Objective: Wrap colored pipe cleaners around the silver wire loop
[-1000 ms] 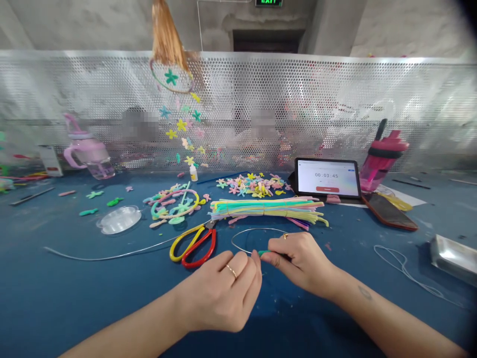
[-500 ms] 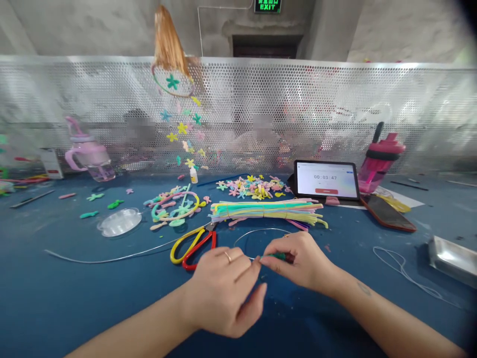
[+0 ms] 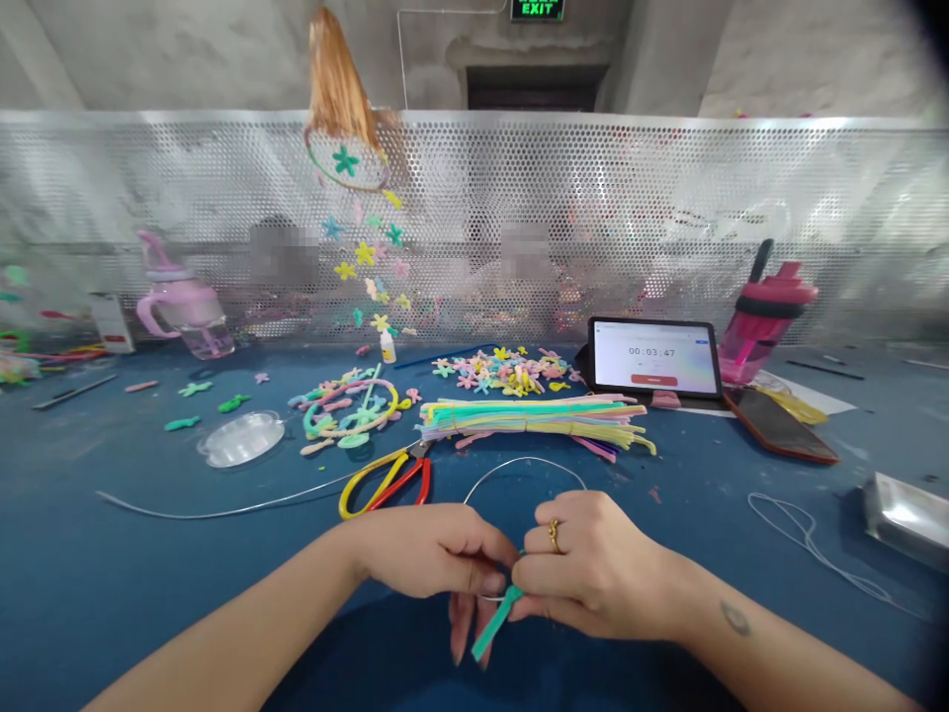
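A thin wire hoop [image 3: 528, 459] arcs above the table between my two hands; part of it is hidden behind the fingers. Thumb and fingertips of my left hand [image 3: 437, 554] pinch the hoop on its near side, with the other fingers hanging below. My right hand [image 3: 597, 569] is closed on a teal pipe cleaner [image 3: 496, 625] where it meets the wire. Its free end points down to the left, in front of my left fingers. Scissors [image 3: 392, 480] with yellow and red handles lie just beyond my left hand.
A bundle of pastel pipe cleaners [image 3: 530, 417] lies ahead, with a pile of small flower shapes [image 3: 511, 371] behind it. Decorated rings [image 3: 352, 410] and a clear dish [image 3: 241, 440] are left. A tablet [image 3: 653, 356], a phone [image 3: 778, 425] and a pink bottle [image 3: 763, 316] stand or lie right.
My left hand has turned, its thumb now near the wire and fingers pointing down. My right hand has rolled over and lowered, and the teal pipe cleaner's end now sticks out down-left.
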`<action>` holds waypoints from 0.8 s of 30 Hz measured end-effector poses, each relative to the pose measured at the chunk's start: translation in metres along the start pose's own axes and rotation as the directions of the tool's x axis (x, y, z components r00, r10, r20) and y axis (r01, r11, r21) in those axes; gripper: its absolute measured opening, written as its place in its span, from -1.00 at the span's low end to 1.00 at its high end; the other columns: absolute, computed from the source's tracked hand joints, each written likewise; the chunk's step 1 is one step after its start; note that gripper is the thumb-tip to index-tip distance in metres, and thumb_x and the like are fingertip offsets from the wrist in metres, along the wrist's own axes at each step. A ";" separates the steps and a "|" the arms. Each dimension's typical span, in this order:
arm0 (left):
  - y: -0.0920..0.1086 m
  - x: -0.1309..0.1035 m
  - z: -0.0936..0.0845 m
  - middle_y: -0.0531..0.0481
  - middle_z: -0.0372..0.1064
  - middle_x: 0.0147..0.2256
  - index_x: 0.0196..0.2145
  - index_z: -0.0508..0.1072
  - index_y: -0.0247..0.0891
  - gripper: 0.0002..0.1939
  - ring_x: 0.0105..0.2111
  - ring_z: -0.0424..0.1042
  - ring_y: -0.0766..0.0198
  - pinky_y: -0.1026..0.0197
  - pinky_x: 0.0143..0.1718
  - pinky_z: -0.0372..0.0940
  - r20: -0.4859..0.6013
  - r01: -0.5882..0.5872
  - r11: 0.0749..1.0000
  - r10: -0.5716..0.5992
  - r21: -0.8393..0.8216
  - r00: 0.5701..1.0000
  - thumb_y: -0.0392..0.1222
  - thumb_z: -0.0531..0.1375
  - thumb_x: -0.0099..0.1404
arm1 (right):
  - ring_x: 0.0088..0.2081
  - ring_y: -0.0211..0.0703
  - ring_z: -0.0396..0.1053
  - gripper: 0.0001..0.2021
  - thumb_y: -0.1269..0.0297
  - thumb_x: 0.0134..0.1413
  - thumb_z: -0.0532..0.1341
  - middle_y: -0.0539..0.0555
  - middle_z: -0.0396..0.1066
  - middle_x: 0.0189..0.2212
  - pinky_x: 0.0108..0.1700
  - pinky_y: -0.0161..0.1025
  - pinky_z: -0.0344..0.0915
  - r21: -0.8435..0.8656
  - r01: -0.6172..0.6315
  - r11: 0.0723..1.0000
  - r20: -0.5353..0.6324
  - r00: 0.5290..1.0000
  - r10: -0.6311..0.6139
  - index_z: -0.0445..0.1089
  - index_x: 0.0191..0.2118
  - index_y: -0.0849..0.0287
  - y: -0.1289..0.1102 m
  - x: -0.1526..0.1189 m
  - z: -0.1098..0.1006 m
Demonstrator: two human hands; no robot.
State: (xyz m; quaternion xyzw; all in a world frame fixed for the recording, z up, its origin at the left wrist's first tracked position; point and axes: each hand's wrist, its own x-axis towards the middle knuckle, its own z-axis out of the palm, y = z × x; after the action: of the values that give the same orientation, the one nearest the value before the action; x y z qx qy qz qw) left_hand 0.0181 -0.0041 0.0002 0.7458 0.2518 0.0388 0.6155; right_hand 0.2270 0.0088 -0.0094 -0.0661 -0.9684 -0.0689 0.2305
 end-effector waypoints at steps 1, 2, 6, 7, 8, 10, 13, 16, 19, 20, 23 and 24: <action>-0.002 0.000 -0.001 -0.04 0.44 -0.44 -0.22 0.38 -0.31 -0.67 -0.49 0.48 0.31 0.34 -0.45 0.36 0.001 -0.008 1.000 0.008 -0.016 1.000 -0.02 -0.03 0.37 | -0.61 -0.28 -0.06 -0.56 0.10 0.28 -0.07 -0.08 0.19 -0.67 -0.51 -0.29 -0.13 -0.005 -0.004 1.000 -0.003 1.000 0.004 0.18 -0.59 0.18 0.000 0.000 -0.001; -0.004 0.000 -0.002 -0.04 0.44 -0.46 -0.23 0.38 -0.32 -0.63 -0.49 0.47 0.31 0.34 -0.45 0.35 0.002 -0.020 0.999 0.021 -0.032 1.000 0.04 -0.03 0.35 | -0.60 -0.28 -0.07 -0.56 0.10 0.27 -0.07 -0.09 0.19 -0.67 -0.51 -0.29 -0.14 -0.009 -0.008 1.000 -0.006 1.000 0.008 0.17 -0.59 0.18 0.000 0.000 -0.001; -0.006 0.002 -0.002 -0.01 0.41 -0.48 -0.25 0.37 -0.33 -0.64 -0.49 0.45 0.33 0.34 -0.38 0.35 -0.021 -0.039 0.991 0.037 -0.129 0.999 0.05 0.19 0.19 | -0.60 -0.26 -0.09 -0.57 0.09 0.27 -0.06 -0.09 0.16 -0.67 -0.51 -0.27 -0.15 -0.025 -0.027 0.999 -0.011 1.000 0.027 0.16 -0.59 0.17 0.001 -0.002 -0.002; -0.006 0.003 -0.001 0.00 0.40 -0.49 -0.26 0.38 -0.33 -0.64 -0.51 0.44 0.35 0.34 -0.40 0.35 -0.035 -0.032 0.986 0.026 -0.162 0.999 0.03 0.23 0.15 | -0.60 -0.26 -0.08 -0.58 0.09 0.27 -0.05 -0.10 0.16 -0.67 -0.51 -0.27 -0.15 -0.025 -0.030 0.999 -0.010 1.000 0.030 0.17 -0.58 0.16 0.001 -0.002 -0.002; -0.006 0.003 0.000 0.02 0.39 -0.50 -0.27 0.38 -0.33 -0.65 -0.54 0.42 0.37 0.35 -0.43 0.35 -0.056 -0.028 0.982 0.018 -0.189 0.998 0.02 0.26 0.13 | -0.59 -0.26 -0.07 -0.59 0.09 0.26 -0.05 -0.10 0.17 -0.67 -0.51 -0.27 -0.15 -0.028 -0.036 0.999 -0.009 0.999 0.036 0.17 -0.57 0.16 0.002 -0.002 -0.002; -0.006 0.005 0.002 0.02 0.39 -0.51 -0.30 0.39 -0.33 -0.66 -0.58 0.39 0.40 0.36 -0.47 0.34 -0.105 -0.034 0.976 0.012 -0.214 0.994 0.02 0.26 0.13 | -0.58 -0.25 -0.05 -0.62 0.11 0.26 -0.03 -0.10 0.19 -0.65 -0.50 -0.26 -0.14 -0.042 -0.053 0.998 0.005 0.999 0.054 0.18 -0.55 0.15 0.003 -0.002 -0.003; -0.008 0.006 0.004 0.00 0.42 -0.49 -0.31 0.41 -0.33 -0.69 -0.58 0.38 0.41 0.37 -0.45 0.34 -0.164 -0.048 0.972 0.010 -0.229 0.986 -0.02 0.26 0.13 | -0.57 -0.24 -0.05 -0.68 0.16 0.25 0.00 -0.09 0.22 -0.62 -0.49 -0.26 -0.14 -0.070 -0.075 0.995 0.058 0.995 0.079 0.19 -0.52 0.14 0.004 -0.001 -0.004; -0.009 0.007 0.004 0.00 0.41 -0.51 -0.34 0.42 -0.34 -0.73 -0.57 0.39 0.39 0.34 -0.46 0.35 -0.195 -0.035 0.965 -0.016 -0.260 0.981 -0.09 0.29 0.10 | -0.54 -0.22 -0.01 -0.73 0.19 0.23 0.01 -0.07 0.25 -0.59 -0.47 -0.26 -0.13 -0.064 -0.088 0.994 0.119 0.988 0.095 0.22 -0.47 0.13 0.005 0.000 -0.006; -0.006 0.007 0.006 0.03 0.39 -0.52 -0.37 0.40 -0.34 -0.76 -0.57 0.39 0.38 0.32 -0.47 0.35 -0.256 -0.029 0.968 -0.037 -0.249 0.966 -0.14 0.31 0.06 | -0.51 -0.21 0.03 -0.75 0.19 0.23 -0.01 -0.06 0.27 -0.57 -0.44 -0.26 -0.10 0.000 -0.140 0.990 0.126 0.982 0.139 0.24 -0.44 0.12 0.006 0.000 -0.008; -0.004 0.007 0.007 0.04 0.38 -0.52 -0.38 0.40 -0.34 -0.77 -0.57 0.39 0.38 0.32 -0.48 0.35 -0.287 -0.029 0.974 -0.038 -0.224 0.957 -0.16 0.31 0.06 | -0.51 -0.22 0.03 -0.74 0.20 0.24 -0.02 -0.06 0.28 -0.57 -0.43 -0.27 -0.08 0.036 -0.165 0.986 0.118 0.980 0.160 0.24 -0.44 0.12 0.006 0.000 -0.008; 0.005 0.007 0.013 0.08 0.35 -0.55 -0.43 0.36 -0.32 -0.88 -0.56 0.39 0.37 0.33 -0.47 0.30 -0.422 -0.008 1.000 0.013 0.012 0.906 -0.23 0.24 0.12 | -0.52 -0.24 0.06 -0.73 0.20 0.26 -0.04 -0.06 0.29 -0.58 -0.39 -0.28 -0.04 0.146 -0.232 0.962 0.100 0.971 0.219 0.27 -0.42 0.12 0.008 -0.001 -0.008; 0.007 0.007 0.015 0.09 0.34 -0.57 -0.46 0.34 -0.31 -0.91 -0.56 0.39 0.37 0.35 -0.47 0.27 -0.468 0.011 0.990 0.056 0.140 0.882 -0.26 0.20 0.14 | -0.52 -0.24 0.07 -0.73 0.20 0.25 -0.04 -0.06 0.29 -0.59 -0.39 -0.28 -0.04 0.169 -0.248 0.954 0.102 0.967 0.233 0.28 -0.42 0.13 0.008 -0.002 -0.008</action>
State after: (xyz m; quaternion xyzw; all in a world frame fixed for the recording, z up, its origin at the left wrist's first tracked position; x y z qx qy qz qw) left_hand 0.0321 -0.0156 0.0014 0.7577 0.3870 0.2084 0.4824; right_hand 0.2334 0.0154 -0.0024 -0.1649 -0.9639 0.0503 0.2029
